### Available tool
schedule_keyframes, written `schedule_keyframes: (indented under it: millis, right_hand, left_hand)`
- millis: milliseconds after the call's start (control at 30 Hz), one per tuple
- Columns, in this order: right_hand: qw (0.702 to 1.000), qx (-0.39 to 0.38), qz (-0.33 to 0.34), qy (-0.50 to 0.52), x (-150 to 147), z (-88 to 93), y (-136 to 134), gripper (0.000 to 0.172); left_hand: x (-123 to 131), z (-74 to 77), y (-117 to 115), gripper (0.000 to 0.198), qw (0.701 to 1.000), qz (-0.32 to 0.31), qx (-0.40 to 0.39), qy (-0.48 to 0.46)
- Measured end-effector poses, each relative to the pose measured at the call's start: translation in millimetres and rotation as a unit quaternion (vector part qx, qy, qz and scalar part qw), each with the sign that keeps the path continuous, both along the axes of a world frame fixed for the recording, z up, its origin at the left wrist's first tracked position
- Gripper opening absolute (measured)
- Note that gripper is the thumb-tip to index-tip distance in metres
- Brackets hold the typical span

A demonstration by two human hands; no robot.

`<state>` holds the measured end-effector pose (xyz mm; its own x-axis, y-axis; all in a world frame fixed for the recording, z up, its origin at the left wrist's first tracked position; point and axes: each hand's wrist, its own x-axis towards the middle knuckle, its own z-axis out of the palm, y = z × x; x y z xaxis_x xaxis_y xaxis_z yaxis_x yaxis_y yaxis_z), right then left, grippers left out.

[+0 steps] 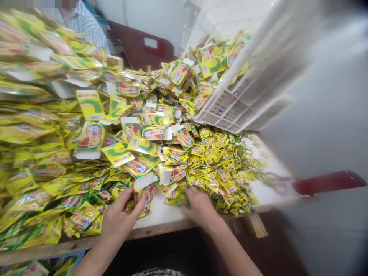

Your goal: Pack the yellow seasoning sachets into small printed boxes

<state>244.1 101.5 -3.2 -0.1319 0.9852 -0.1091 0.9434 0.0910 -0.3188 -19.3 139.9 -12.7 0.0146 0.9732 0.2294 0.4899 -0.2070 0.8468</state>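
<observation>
Near the table's front edge, my left hand [119,214] grips a small printed carton [145,188] between thumb and fingers. The carton stands upright with its white flap open at the top. To the right of it, my right hand [199,207] is curled with thumb and fingertips on small yellow-green sachets [176,197] at the edge of a pile. How many sachets it holds is hidden. A heap of small yellow sachets [221,165] spreads beyond my right hand. Loose cartons [155,132], several with open flaps, lie heaped in front of both hands.
Larger yellow packets [43,165] are piled high at left. A tilted white plastic basket [227,111] spills cartons at the back right. Red-handled scissors [278,183] lie near a red object [327,183] at the table's right edge. A person in a striped shirt [86,25] is across the table.
</observation>
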Motion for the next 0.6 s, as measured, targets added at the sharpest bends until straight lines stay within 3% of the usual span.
schedule_keyframes:
  millis: [67, 167, 333, 433, 500, 600]
  right_hand:
    - [1.000, 0.006, -0.003, 0.016, 0, 1.1, -1, 0.034]
    - [0.997, 0.008, -0.015, 0.072, 5, 2.4, -3, 0.031]
    - [0.964, -0.039, -0.087, 0.248, 8, -2.7, 2, 0.042]
    - [0.939, -0.039, -0.074, 0.333, -2, -9.3, 8, 0.052]
    - [0.936, -0.050, -0.053, 0.345, -9, -12.9, 9, 0.047]
    - [0.933, -0.084, -0.037, 0.348, -11, -14.4, 4, 0.022]
  left_hand:
    - [2, 5.3, -5, 0.038, 0.984, 0.018, -0.108, -0.138]
    - [6, 8.0, -10, 0.043, 0.949, -0.031, -0.200, -0.240]
    - [8, -0.7, -14, 0.042, 0.935, -0.055, -0.241, -0.255]
    - [6, -7.3, -13, 0.044, 0.928, -0.053, -0.251, -0.269]
    - [2, -10.5, -13, 0.044, 0.925, -0.049, -0.255, -0.276]
    - [-2, -12.8, -14, 0.041, 0.922, -0.060, -0.258, -0.283]
